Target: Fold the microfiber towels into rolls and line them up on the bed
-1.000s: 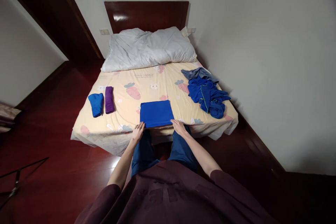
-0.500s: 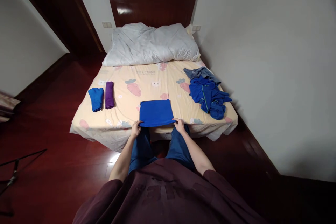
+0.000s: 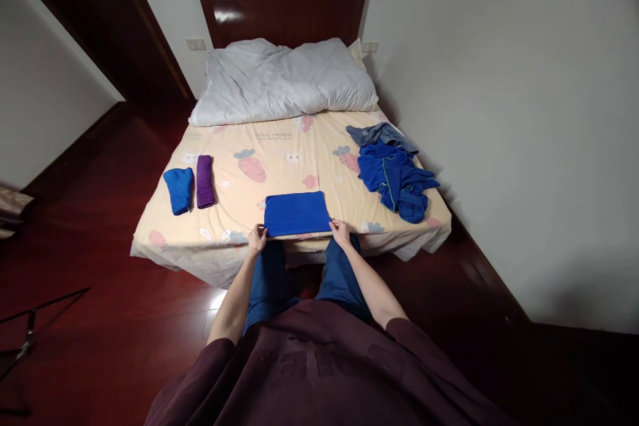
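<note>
A folded bright blue cloth [image 3: 296, 213] lies flat near the front edge of the bed [image 3: 279, 166]. My left hand [image 3: 257, 239] pinches its near left corner. My right hand [image 3: 340, 233] grips its near right corner. Both hands rest at the mattress edge, just above my knees in blue trousers.
A rolled blue cloth [image 3: 178, 190] and a rolled purple cloth [image 3: 204, 181] lie at the bed's left side. A heap of blue garments [image 3: 394, 176] lies at the right. A white duvet [image 3: 284, 80] sits by the dark headboard. A stand [image 3: 30, 333] is on the wooden floor at left.
My fingers went from lying flat beside the blue cloth to closing on its two near corners. The view shifted slightly.
</note>
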